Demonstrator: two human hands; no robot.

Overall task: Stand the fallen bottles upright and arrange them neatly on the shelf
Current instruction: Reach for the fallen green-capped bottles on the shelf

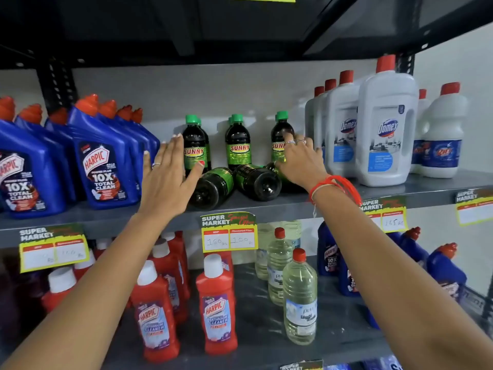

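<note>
Dark Sunny bottles with green caps and green labels stand at the back of the grey middle shelf (282, 202): one on the left (194, 144), one in the middle (238, 141) and one on the right (280, 129), with more behind them. In front, two fallen bottles (213, 186) (257, 181) lie on their sides, bases toward me. A third fallen bottle (272, 168) is mostly hidden under my right hand. My left hand (168, 180) is flat and open beside the left upright bottle, thumb in front of it. My right hand (301, 161), fingers spread, rests against the right upright bottle.
Blue Harpic bottles (102, 161) crowd the shelf's left side. White Domex jugs (386, 132) and white Rin bottles (444, 134) fill the right. Price tags (229, 233) hang on the shelf edge. Below stand red Harpic bottles (217, 311) and clear liquid bottles (300, 303).
</note>
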